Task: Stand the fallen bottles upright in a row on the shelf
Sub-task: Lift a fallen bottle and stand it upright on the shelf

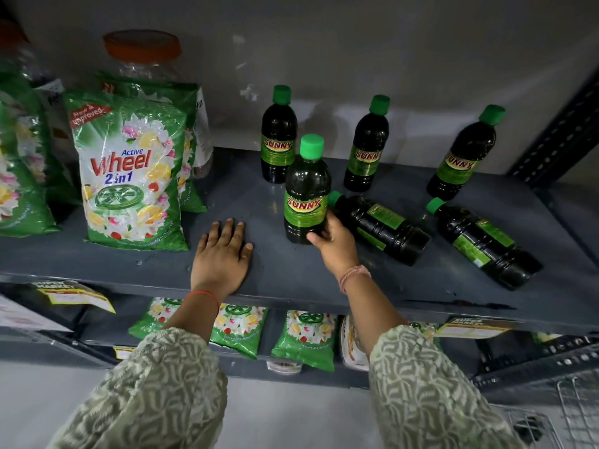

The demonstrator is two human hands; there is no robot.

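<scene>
On the grey shelf (259, 205) three dark bottles with green caps stand upright along the back: one at the left (278, 137), one in the middle (366, 147), one at the right (463, 157). My right hand (334, 244) grips the base of a fourth bottle (306, 192), which stands upright nearer the front. Two more bottles lie on their sides, caps pointing left: one (379, 226) just right of my right hand, the other (483, 241) further right. My left hand (223, 254) rests flat on the shelf, fingers spread, holding nothing.
Green detergent packets (129, 176) stand at the shelf's left, with a clear jar (142, 56) with an orange lid behind them. More packets (304, 341) sit on the shelf below. A perforated metal upright (557, 131) bounds the right side. A wire basket (577, 413) is at the lower right.
</scene>
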